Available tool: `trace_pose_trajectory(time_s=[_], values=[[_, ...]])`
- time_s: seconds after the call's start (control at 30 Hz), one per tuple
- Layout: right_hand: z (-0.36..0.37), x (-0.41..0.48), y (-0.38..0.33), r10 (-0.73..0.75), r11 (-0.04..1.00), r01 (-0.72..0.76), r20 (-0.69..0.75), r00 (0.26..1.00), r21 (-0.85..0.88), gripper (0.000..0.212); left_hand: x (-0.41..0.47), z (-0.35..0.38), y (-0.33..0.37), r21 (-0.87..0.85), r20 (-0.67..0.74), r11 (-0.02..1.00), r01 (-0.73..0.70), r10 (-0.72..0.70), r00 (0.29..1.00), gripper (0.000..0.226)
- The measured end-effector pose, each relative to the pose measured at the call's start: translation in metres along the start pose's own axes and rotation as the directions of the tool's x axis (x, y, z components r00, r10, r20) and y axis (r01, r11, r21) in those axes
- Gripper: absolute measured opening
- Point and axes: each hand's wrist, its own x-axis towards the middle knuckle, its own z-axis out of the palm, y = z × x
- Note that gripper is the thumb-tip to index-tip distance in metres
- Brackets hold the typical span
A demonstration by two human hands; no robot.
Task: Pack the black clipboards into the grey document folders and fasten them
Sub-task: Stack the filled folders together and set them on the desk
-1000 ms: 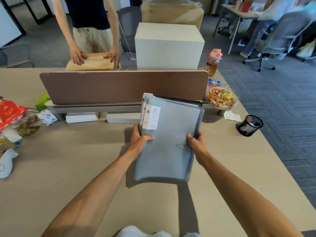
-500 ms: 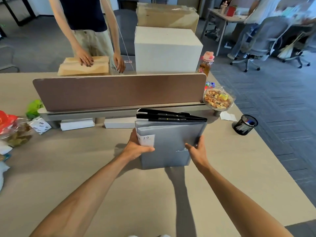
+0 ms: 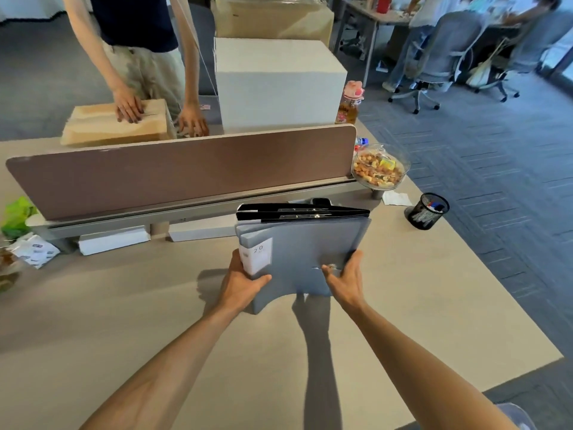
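A stack of grey document folders (image 3: 307, 252) stands tilted on the desk, its lower edge on the tabletop. Two black clipboards (image 3: 297, 211) with metal clips stick out of the top of the stack. A white label with "20" sits on the stack's left side. My left hand (image 3: 243, 282) grips the left edge, thumb across the front by the label. On the right edge my right hand (image 3: 344, 279) holds the stack, thumb on the front near a small fastener.
A brown desk divider (image 3: 186, 169) runs across behind the stack, with white boxes under its rail. A glass bowl of snacks (image 3: 379, 167) and a black mesh pen cup (image 3: 428, 211) stand to the right. Another person leans on a cardboard parcel (image 3: 102, 127) beyond.
The stack has been raised from lying flat to standing steeply, so the black clipboards now show at its top. Both hands kept their hold on its sides.
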Motion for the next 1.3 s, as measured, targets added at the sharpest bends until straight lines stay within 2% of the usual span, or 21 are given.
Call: trace_pose_trajectory(time_s=[0.17, 0.23, 0.47, 0.67, 0.93, 1.07, 1.13, 1.23, 1.3], values=[[-0.031, 0.029, 0.011, 0.011, 0.998, -0.008, 0.038, 0.999, -0.062, 0.054, 0.007, 0.028, 0.029, 0.166, -0.015, 0.985, 0.054, -0.053, 0.999, 0.072], [-0.055, 0.046, 0.022, 0.038, 0.996, -0.032, 0.07, 0.997, -0.086, 0.059, 0.009, 0.049, 0.047, 0.241, 0.016, 0.966, 0.091, -0.097, 0.995, 0.072], [-0.143, 0.099, 0.088, 0.16, 0.973, -0.144, 0.081, 0.984, -0.178, 0.067, 0.023, 0.162, 0.096, 0.347, 0.173, 0.921, 0.175, -0.246, 0.954, 0.089], [-0.178, 0.137, 0.128, 0.307, 0.924, -0.253, 0.163, 0.937, -0.285, 0.067, 0.03, 0.228, 0.099, 0.357, 0.157, 0.882, 0.307, -0.381, 0.911, 0.092], [-0.198, 0.185, 0.154, 0.426, 0.866, -0.333, 0.201, 0.882, -0.373, 0.05, 0.051, 0.283, 0.108, 0.343, 0.123, 0.843, 0.414, -0.477, 0.87, 0.082], [-0.199, 0.217, 0.162, 0.445, 0.852, -0.337, 0.216, 0.869, -0.4, 0.051, 0.071, 0.298, 0.112, 0.383, 0.111, 0.843, 0.377, -0.447, 0.887, 0.073], [-0.199, 0.233, 0.168, 0.463, 0.838, -0.337, 0.233, 0.855, -0.43, 0.052, 0.08, 0.304, 0.114, 0.369, 0.133, 0.853, 0.368, -0.441, 0.888, 0.076], [-0.199, 0.249, 0.174, 0.48, 0.815, -0.316, 0.259, 0.838, -0.486, 0.053, 0.089, 0.312, 0.114, 0.414, 0.11, 0.817, 0.402, -0.483, 0.869, 0.081], [-0.199, 0.256, 0.176, 0.474, 0.79, -0.267, 0.273, 0.837, -0.552, 0.062, 0.094, 0.316, 0.114, 0.442, 0.095, 0.793, 0.419, -0.506, 0.857, 0.078]])
